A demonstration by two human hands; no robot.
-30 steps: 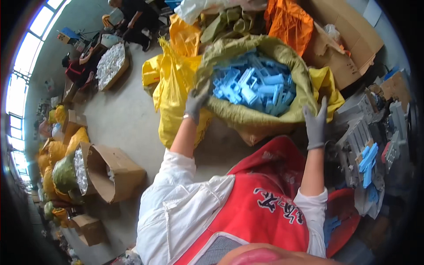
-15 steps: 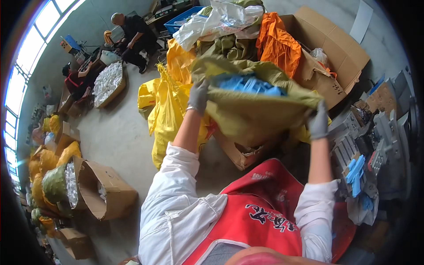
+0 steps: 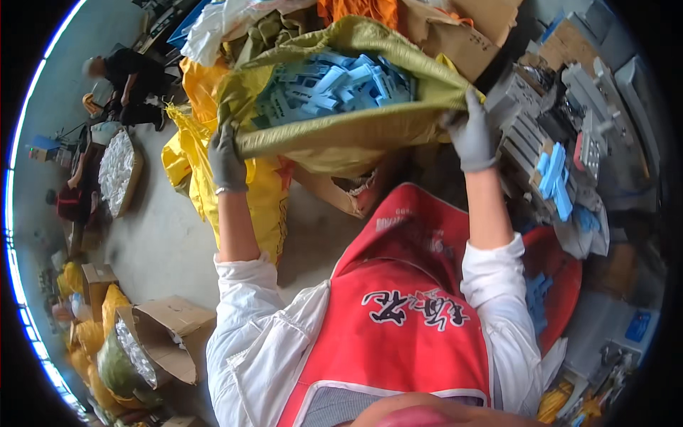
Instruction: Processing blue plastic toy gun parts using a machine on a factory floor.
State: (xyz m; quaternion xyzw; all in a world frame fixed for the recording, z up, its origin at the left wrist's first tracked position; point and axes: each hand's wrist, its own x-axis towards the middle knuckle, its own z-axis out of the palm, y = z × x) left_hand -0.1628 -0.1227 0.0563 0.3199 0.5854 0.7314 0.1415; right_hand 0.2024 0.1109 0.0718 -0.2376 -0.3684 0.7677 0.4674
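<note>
An olive-green woven sack [image 3: 320, 142] is spread wide at its mouth between my two gloved hands. Inside lie many light-blue plastic parts [image 3: 341, 85], heaped up near the rim. My left hand [image 3: 228, 158] is closed on the left side of the sack's rim. At the right side, my right hand [image 3: 472, 135] grips the rim's corner, its fingers partly smeared by motion. Both hands wear grey gloves. Under the sack, a cardboard box [image 3: 348, 196] shows only in part.
Yellow sacks [image 3: 192, 167] stand left of the sack. Grey metal parts and light-blue pieces [image 3: 553, 178] crowd the right side. A red basin [image 3: 565, 285] with blue parts is by my right arm. Open cartons [image 3: 178, 327] lie lower left. Two people sit far left near a tray of white parts [image 3: 117, 171].
The sack's mouth has opened wider toward me, showing more blue parts. Both hands still hold its rim, and the view has shifted to the right and downward.
</note>
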